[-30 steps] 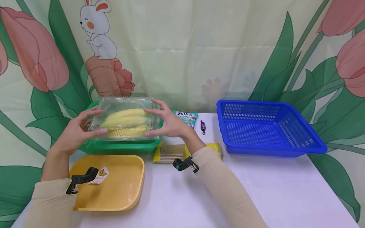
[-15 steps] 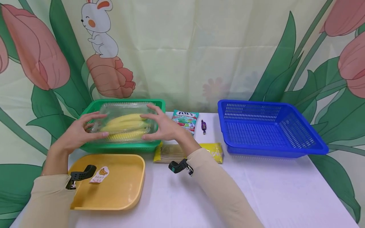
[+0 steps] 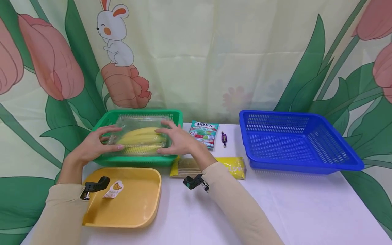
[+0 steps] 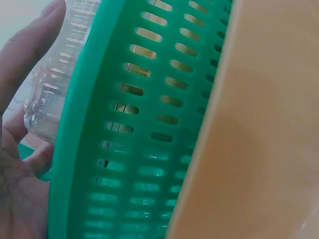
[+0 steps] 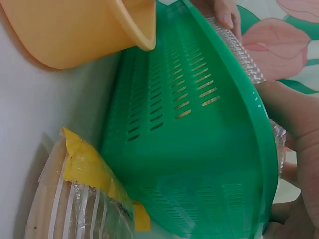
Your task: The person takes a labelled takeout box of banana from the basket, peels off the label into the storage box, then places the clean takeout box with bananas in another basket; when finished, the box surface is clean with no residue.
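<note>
A clear plastic clamshell box [image 3: 137,121] with yellow bananas [image 3: 141,134] inside sits within the green basket [image 3: 141,160], its top still showing above the front rim. At the box's left end, my left hand [image 3: 95,143] holds it with thumb in front and fingers behind. My right hand [image 3: 179,140] grips the right end in the same way. In the left wrist view, the thumb [image 4: 30,50] lies along the ribbed box edge. The right wrist view has the right hand [image 5: 303,119] just over the basket rim. Whether the box touches the basket floor is hidden.
In front of the basket stands a yellow tray [image 3: 131,204] with a banana sticker [image 3: 114,189]. A yellow packet [image 3: 235,166] lies under my right forearm. Behind it are a Fox's candy bag [image 3: 204,133] and a purple-wrapped candy [image 3: 224,139]. A blue basket [image 3: 303,166] is at right.
Both hands have lowered the banana box from above the green basket down into it. The head view has shifted slightly, so the scene sits further right.
</note>
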Available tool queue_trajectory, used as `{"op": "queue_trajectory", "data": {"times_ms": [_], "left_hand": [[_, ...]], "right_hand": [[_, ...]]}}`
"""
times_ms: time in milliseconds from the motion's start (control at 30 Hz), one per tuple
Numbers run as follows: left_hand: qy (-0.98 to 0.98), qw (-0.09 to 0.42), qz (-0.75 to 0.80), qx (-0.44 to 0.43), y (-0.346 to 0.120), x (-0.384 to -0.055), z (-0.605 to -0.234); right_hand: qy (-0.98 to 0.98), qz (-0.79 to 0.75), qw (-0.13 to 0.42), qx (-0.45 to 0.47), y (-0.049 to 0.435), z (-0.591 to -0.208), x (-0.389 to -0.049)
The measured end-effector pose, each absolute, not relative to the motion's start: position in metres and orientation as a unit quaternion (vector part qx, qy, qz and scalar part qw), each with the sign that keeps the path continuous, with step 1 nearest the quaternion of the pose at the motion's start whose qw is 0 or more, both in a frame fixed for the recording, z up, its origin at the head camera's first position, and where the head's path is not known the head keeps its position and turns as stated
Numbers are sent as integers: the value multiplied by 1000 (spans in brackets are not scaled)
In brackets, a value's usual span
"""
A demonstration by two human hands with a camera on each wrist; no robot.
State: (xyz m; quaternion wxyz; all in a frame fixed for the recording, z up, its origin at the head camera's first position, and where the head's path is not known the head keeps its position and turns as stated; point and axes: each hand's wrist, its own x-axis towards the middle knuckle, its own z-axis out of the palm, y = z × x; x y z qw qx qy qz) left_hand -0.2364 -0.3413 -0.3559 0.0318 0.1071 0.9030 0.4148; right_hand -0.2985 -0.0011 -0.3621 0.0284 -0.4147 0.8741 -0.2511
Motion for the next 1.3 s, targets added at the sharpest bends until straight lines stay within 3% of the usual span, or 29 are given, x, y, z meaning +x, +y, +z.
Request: {"op": "queue_trajectory", "data": {"times_ms": [567,1000,1300], "left_hand": [[924,95,359,91,-340,-247,-351],[940,49,316,121,-337,-246,-359],[955,56,259,135,-329,-246,-349]], "right_hand": [[900,-183,13,-396,-5,-369,-294],[914,-164,38,-369,-4,-364,-292],[908,-145,45,-390,-7,-360,-295]]}}
